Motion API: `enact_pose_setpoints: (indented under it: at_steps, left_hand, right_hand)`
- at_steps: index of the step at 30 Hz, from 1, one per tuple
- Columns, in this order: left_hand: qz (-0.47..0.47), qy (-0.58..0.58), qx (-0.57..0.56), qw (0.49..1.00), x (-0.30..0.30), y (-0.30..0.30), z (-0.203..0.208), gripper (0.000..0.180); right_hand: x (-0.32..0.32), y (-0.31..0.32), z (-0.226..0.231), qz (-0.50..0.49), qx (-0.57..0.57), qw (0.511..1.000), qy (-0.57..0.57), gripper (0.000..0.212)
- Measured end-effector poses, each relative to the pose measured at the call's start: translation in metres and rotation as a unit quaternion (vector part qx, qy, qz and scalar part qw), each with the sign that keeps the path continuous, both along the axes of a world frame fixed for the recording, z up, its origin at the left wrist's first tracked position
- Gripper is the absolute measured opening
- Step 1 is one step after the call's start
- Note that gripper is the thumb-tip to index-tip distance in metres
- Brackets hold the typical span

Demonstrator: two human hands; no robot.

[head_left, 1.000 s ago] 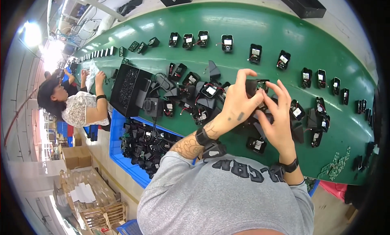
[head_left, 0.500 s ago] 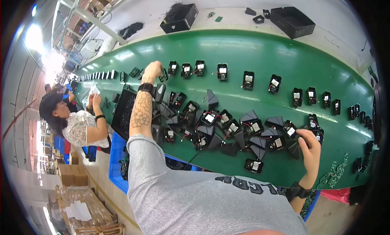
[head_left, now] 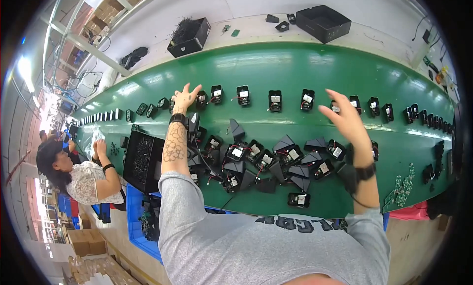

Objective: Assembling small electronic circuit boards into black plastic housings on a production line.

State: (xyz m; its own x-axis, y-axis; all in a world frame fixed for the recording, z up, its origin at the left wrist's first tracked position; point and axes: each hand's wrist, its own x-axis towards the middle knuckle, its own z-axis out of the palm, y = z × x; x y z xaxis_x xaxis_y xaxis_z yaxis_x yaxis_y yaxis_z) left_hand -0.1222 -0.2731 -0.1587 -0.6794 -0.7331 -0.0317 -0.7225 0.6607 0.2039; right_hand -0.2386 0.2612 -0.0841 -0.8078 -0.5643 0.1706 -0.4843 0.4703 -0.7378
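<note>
Your left hand (head_left: 185, 98) reaches far out over a row of cases at the back of the long, shiny green surface (head_left: 266, 63). Its thumb sticks out wide, away from the other fingers. Just right of it sits a small black plastic case with a white label (head_left: 201, 100), part of the row. A dark case with no label showing (head_left: 172, 105) peeks out on the other side; I can't tell if your bent fingers touch it.

Your right hand (head_left: 350, 124) is up in the air, with a big gap between the thumb and the pointing finger. It holds nothing. A black case with a white label (head_left: 335, 108) shows behind that gap.

Between your arms is a messy pile of black cases with red wires (head_left: 236, 152) and dark wedge-shaped plastic pieces (head_left: 236, 130). One lone black case (head_left: 299, 200) lies near your tummy.

A black box full of little black bits (head_left: 156, 161) is left of your left arm. Thin green circuit boards (head_left: 404, 189) lie in a bunch on your right.
</note>
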Motion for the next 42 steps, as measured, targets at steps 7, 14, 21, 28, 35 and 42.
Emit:
enact_pose_setpoints:
  at_steps: [7,14,21,28,35,42]
  left_hand:
    - [-0.054,0.024,0.226,0.972,-0.028,0.102,0.005,0.063]
    - [-0.036,0.066,0.305,0.949,-0.066,0.198,0.008,0.06]
    - [-0.031,0.177,0.327,0.928,-0.099,0.242,-0.013,0.05]
    - [-0.009,0.319,0.511,0.798,-0.097,0.309,-0.003,0.043]
    - [-0.316,0.404,0.463,0.723,-0.148,0.456,0.029,0.035]
    - [-0.536,0.153,0.31,0.77,-0.143,0.626,0.012,0.058]
  right_hand:
    - [-0.035,-0.114,-0.067,-0.071,0.246,0.967,-0.015,0.081]
    - [0.004,-0.188,-0.094,-0.099,0.073,0.992,0.029,0.073]
    - [-0.017,-0.177,-0.098,-0.196,-0.028,0.978,0.059,0.056]
    - [-0.022,-0.143,-0.082,-0.237,-0.171,0.953,-0.08,0.038]
    - [-0.016,0.032,-0.009,-0.341,-0.253,0.882,0.202,0.035]
    - [-0.002,0.218,-0.083,-0.513,-0.206,0.824,0.124,0.034]
